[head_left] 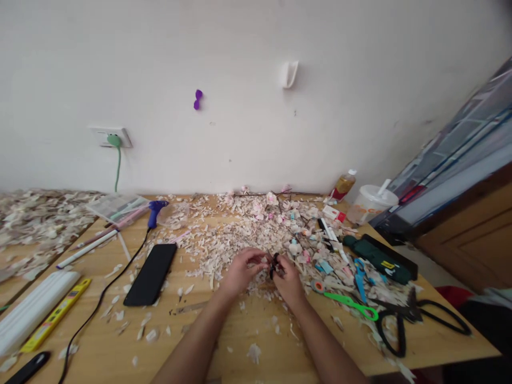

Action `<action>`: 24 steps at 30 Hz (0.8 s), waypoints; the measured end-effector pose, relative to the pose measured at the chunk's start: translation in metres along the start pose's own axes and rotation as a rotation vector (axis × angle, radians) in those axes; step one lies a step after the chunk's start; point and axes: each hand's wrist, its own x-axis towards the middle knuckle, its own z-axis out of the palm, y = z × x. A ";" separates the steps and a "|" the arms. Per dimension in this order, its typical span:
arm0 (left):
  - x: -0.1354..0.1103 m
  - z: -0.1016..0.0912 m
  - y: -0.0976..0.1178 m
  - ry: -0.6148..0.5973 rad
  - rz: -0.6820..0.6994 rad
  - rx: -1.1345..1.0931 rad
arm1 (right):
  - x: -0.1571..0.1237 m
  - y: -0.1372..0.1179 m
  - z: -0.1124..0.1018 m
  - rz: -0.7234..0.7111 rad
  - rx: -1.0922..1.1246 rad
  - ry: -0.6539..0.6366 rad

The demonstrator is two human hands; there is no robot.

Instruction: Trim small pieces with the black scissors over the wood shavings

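My right hand [287, 274] has its fingers in the loops of a small pair of black-handled scissors [274, 265]. Close beside the blades, my left hand [247, 269] is closed in a pinch; whatever sits between its fingertips is too small to make out. Under and beyond both hands spreads a thick scatter of pale, petal-like flakes [240, 234]. Pink-and-white flowers [260, 205] on thin dark twigs lie behind, toward the wall.
Left: black phone [151, 274], blue glue gun [155, 212] with cord, clear plastic case [116, 208], white sticks [38, 309], yellow cutter pack [56, 317]. Right: green rotary cutter [350, 303], large black-handled scissors [394, 333], dark green pouch [382, 256], lidded cup [372, 202], bottle [344, 184].
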 end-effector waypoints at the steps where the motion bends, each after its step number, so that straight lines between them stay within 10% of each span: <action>1: -0.001 0.001 0.002 -0.009 0.053 0.072 | -0.001 0.002 0.000 -0.005 -0.018 0.009; 24: -0.003 0.002 -0.001 -0.041 0.014 0.157 | 0.001 0.002 0.002 0.046 0.009 -0.029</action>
